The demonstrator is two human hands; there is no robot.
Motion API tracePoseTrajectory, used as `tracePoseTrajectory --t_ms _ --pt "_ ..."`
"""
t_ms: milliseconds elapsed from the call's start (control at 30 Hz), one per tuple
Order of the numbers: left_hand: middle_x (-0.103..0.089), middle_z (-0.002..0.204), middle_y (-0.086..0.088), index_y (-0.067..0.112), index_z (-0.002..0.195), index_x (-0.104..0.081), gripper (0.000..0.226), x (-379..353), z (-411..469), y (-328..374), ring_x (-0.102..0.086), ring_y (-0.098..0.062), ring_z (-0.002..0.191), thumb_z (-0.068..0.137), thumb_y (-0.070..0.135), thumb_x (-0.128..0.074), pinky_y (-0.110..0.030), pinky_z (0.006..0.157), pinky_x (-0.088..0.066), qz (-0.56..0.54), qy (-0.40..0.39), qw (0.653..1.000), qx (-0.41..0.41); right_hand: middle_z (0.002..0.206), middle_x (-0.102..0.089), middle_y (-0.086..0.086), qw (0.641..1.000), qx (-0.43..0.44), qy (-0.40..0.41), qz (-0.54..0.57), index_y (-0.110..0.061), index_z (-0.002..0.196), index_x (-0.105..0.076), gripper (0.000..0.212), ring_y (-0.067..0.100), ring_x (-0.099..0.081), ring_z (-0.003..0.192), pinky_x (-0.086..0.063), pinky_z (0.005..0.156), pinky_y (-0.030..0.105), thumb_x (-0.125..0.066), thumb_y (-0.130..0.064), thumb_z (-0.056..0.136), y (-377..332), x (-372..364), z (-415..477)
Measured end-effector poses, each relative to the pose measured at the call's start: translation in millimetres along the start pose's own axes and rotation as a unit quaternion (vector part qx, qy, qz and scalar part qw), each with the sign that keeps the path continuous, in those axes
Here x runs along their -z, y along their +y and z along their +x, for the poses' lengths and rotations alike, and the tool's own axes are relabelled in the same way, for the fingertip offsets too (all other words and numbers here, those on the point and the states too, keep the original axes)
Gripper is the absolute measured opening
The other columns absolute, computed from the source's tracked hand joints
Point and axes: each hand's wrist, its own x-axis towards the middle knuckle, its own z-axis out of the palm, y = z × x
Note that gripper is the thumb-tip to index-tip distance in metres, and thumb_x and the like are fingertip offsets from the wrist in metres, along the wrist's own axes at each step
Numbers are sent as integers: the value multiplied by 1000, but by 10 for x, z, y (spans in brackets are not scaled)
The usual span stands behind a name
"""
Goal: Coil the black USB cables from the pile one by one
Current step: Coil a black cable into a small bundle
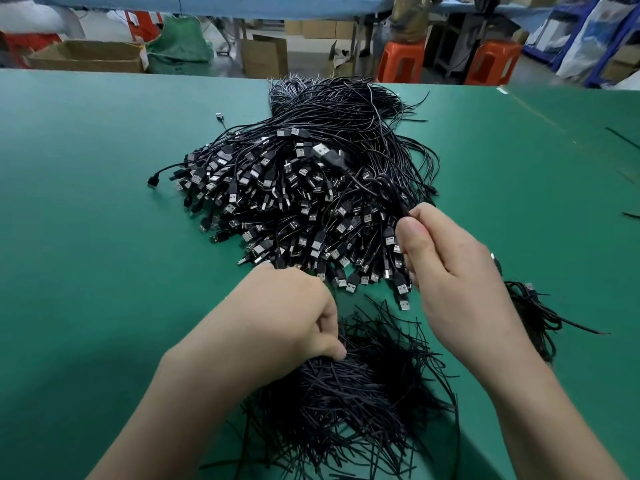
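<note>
— Cables in the pile (277, 202): can you count them?

— No. They lie tangled on the green table (86, 202), plugs fanned toward the person and wire ends running away to the far edge. Too many overlap to give a number.

— And the hands?

— Two, both bare. The right hand (450, 271) is raised over the near right side of the pile and pinches one black cable (401, 206) between thumb and forefinger. That cable arcs up and left, and its plug (327, 152) stands clear above the rest.

— The left one?

— The left hand (287, 313) is curled, knuckles up, at the far edge of a heap of short black ties (346, 393) near the person. Its fingertips are tucked under, so I cannot tell whether they hold a tie.

— Anything finished?

— One coiled bundle (533, 306) lies just right of the right wrist, partly hidden behind it. A few loose strands (623, 136) are cut off at the right border.

— Behind the table?

— Two orange stools (401, 60) and some blurred cardboard boxes (265, 57).
</note>
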Motion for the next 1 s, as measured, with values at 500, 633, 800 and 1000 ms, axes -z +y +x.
tracePoseTrajectory --t_ms 500,633,800,1000 --pt "-62 86 19 30 83 -67 17 -7 -22 -30 -55 -1 91 96 39 -60 -24 82 -35 28 75 997 -16 60 -45 -8 999 -9 -26 -31 -26 73 -38 36 8 -35 51 -33 48 25 -37 -46 104 17 -51 -22" --pt "-65 80 20 37 83 -62 16 51 -56 -100 -58 4 80 97 41 -60 -17 70 -47 -47 116 992 -4 60 -47 -6 999 -3 -6 -53 -32 74 -38 34 9 -36 49 -33 47 30 -35 -49 103 11 -53 -29" --pt "-70 71 17 35 83 -75 16 83 -9 -100 -69 0 64 93 23 -74 -12 59 -51 -345 264 900 22 70 -49 7 1000 11 -1 2 -22 77 -41 35 7 -35 52 -32 48 26 -37 -44 104 -50 -50 -37" --pt "-78 82 2 27 91 -82 10 62 19 -19 -71 -4 75 94 23 -74 -16 74 -54 -540 274 794 -51 60 -43 -11 996 3 -47 73 -23 74 -41 34 5 -35 54 -31 50 20 -43 -33 107 -66 -179 -50"
